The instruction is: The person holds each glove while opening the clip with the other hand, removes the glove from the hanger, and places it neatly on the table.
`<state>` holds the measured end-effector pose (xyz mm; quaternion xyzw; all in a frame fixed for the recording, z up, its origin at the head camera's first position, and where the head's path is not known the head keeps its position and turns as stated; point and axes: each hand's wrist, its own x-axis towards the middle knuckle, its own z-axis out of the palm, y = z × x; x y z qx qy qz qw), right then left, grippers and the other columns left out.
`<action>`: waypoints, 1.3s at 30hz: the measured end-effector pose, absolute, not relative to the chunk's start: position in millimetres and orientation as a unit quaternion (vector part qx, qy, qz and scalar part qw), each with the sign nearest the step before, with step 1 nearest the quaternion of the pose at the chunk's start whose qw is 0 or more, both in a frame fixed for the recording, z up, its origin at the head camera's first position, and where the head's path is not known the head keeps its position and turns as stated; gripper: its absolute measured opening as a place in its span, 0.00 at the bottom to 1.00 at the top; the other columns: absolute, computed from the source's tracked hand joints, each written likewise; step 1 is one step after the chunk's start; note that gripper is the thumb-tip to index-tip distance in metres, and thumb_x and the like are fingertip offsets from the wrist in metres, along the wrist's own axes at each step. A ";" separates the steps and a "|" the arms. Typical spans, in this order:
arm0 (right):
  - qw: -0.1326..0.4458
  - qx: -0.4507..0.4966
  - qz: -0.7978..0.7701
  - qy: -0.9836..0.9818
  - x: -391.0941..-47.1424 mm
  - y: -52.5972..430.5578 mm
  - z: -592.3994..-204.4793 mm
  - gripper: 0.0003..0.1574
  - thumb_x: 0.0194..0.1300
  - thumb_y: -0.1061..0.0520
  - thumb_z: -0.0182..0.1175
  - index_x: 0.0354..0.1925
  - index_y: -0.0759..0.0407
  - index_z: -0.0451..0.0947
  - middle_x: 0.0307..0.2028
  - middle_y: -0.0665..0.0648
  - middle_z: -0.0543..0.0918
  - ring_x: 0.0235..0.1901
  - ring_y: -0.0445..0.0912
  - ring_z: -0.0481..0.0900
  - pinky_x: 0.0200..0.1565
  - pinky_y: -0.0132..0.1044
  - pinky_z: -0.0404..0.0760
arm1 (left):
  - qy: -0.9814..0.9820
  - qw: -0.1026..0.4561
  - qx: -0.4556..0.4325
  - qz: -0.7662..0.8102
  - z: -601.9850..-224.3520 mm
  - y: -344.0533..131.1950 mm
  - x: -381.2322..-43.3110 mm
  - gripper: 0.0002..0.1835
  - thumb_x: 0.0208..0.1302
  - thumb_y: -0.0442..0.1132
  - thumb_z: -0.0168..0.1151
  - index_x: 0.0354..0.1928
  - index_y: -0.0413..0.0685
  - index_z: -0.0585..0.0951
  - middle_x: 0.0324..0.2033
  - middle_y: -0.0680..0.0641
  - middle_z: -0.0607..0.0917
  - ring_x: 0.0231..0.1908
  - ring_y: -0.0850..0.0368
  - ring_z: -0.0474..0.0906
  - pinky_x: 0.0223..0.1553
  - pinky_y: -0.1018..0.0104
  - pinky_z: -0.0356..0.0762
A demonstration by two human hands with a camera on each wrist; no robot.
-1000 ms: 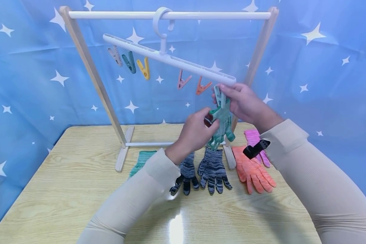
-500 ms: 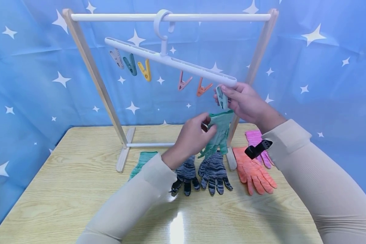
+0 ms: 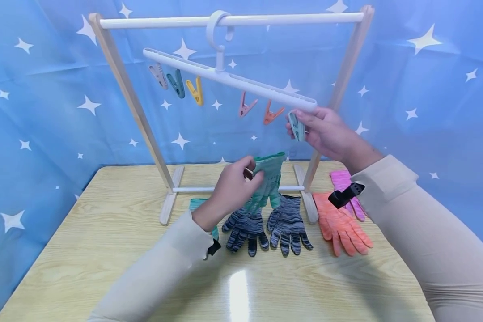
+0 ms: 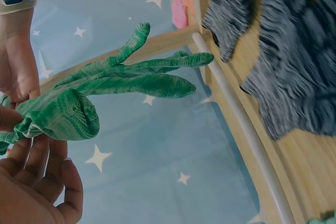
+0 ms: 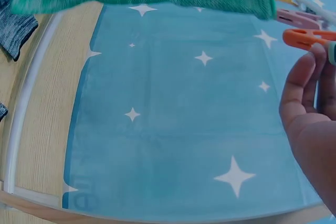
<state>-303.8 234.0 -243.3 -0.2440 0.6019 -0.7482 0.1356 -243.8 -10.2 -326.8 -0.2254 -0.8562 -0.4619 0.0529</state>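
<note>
My left hand (image 3: 236, 185) pinches a green knit glove (image 3: 270, 172) by its cuff; its fingers dangle downward in the head view. Up at the low right end of the white hanger (image 3: 265, 89), my right hand (image 3: 326, 132) holds a pale green clothespin (image 3: 296, 126) between thumb and fingers. That clothespin and the glove are apart. An orange clothespin (image 3: 272, 113) and a pink one hang just left of the right hand. Farther along the hanger are a yellow clothespin (image 3: 196, 91), a dark green one (image 3: 177, 84) and a grey one (image 3: 158, 76).
The tilted hanger hooks over the white bar (image 3: 290, 19) of a wooden rack (image 3: 124, 89). On the table (image 3: 104, 232) lie two grey-black gloves (image 3: 290, 223), an orange glove (image 3: 340, 226), a pink glove (image 3: 342, 181) and another green glove (image 3: 197, 204), partly hidden by the left arm.
The green glove has come out of the pale green clothespin. My left hand has carried it down and to the left. My right hand has stayed at the clothespin.
</note>
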 end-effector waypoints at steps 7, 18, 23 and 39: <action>0.136 -0.220 -0.753 0.605 -304.4 235.9 -240.7 0.15 0.75 0.56 0.56 0.48 0.65 0.82 0.42 0.56 0.83 0.41 0.45 0.81 0.45 0.34 0.82 | -0.859 0.054 -0.212 -0.464 -327.0 -27.5 -240.4 0.11 0.74 0.45 0.56 0.34 0.49 0.70 0.26 0.49 0.78 0.28 0.53 0.76 0.25 0.63 0.70; 0.128 -0.192 -0.740 0.631 -300.7 234.7 -240.5 0.21 0.74 0.54 0.58 0.56 0.67 0.79 0.46 0.57 0.83 0.43 0.45 0.82 0.48 0.34 0.84 | -0.863 0.069 -0.188 -0.463 -329.1 -56.5 -237.1 0.15 0.73 0.44 0.57 0.32 0.43 0.68 0.23 0.47 0.74 0.27 0.51 0.73 0.26 0.62 0.69; 0.132 -0.201 -0.739 0.629 -298.8 237.1 -243.8 0.19 0.74 0.55 0.57 0.55 0.67 0.80 0.44 0.57 0.83 0.43 0.45 0.83 0.48 0.36 0.84 | -0.872 0.068 -0.174 -0.452 -331.6 -67.5 -235.7 0.14 0.73 0.46 0.58 0.32 0.47 0.68 0.25 0.48 0.75 0.30 0.53 0.74 0.28 0.61 0.69; 0.006 -0.072 -0.562 0.824 -272.1 269.8 -287.1 0.23 0.72 0.43 0.58 0.48 0.60 0.79 0.38 0.48 0.86 0.41 0.43 0.85 0.46 0.33 0.85 | -0.857 0.079 -0.179 -0.477 -341.8 -80.1 -234.7 0.16 0.73 0.43 0.57 0.31 0.43 0.66 0.21 0.47 0.68 0.25 0.51 0.72 0.27 0.60 0.70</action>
